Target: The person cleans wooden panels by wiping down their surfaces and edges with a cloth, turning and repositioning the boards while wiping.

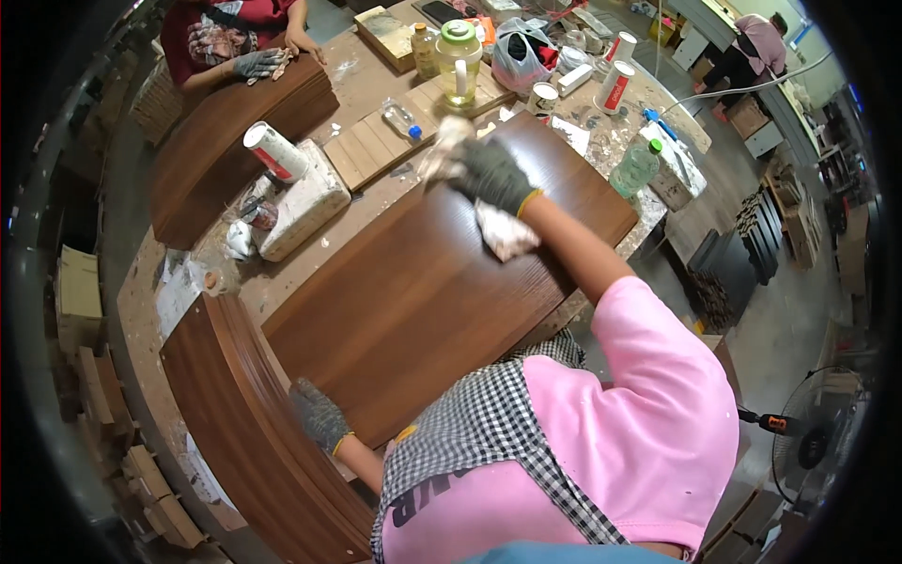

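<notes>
Spreading across the middle of the view, the long paint-spattered grey bench (366, 80) carries everything at working height, so both people can lean over it. Lying flat on it is the large dark-brown wood-grain rectangular panel (413, 291), its face up and open to wiping, its far right corner reaching toward the bench edge. To its near left stands a stack of similar brown wood-grain panels (244, 423), seen edge-on and fanned, probably kept close for easy reach. A second brown stack (216, 150) lies far left, where another person's gloved hand (258, 64) rests on top of it.

The right hand (490, 174), in a dark knitted glove with a yellow cuff, is closed around a crumpled white rag (503, 230) and presses it onto the far end of the panel; part of the rag trails out below the wrist, and motion blur shows near the fingertips. The left hand (319, 415), gloved the same way, lies with fingers spread and flat on the panel's near left edge, seemingly steadying the board against the rubbing.

Beyond the panel sit a white foam block (301, 202) with a red-and-white tube (274, 150) on it, a clear jar of yellowish liquid with a green lid (458, 58), and a green-tinted plastic bottle (636, 167) near the right edge, all within arm's reach.
</notes>
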